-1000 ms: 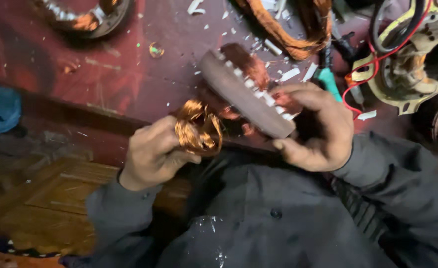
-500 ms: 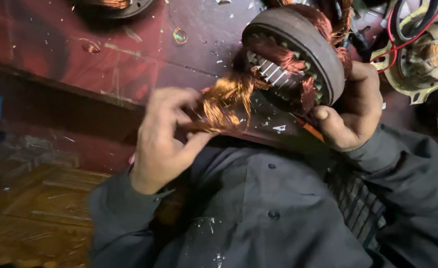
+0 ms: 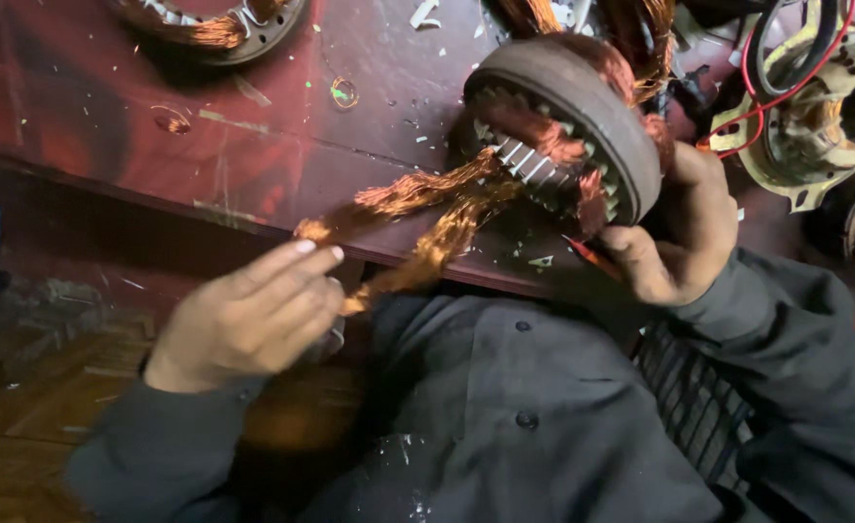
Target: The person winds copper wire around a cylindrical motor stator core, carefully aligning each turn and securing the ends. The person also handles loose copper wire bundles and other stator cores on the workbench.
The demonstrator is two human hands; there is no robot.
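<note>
Fingers (image 3: 292,281) pinch copper wire (image 3: 427,213); right hand (image 3: 674,242) grips stator (image 3: 568,121).

The wire bundle (image 3: 427,218) is bright copper-orange. The motor core (image 3: 568,126) is dull grey-brown, with pale silvery teeth inside. The bench (image 3: 108,116) is dark red with black smudges and pale flecks. The jacket (image 3: 505,416) is dark grey with round dark buttons.

A round grey metal stator ring (image 3: 582,116) is sitting above the right-hand fingers (image 3: 631,254), on the red bench (image 3: 253,126); copper wire strands (image 3: 418,208) are stretching from it toward the left-hand fingers (image 3: 302,266).
</note>
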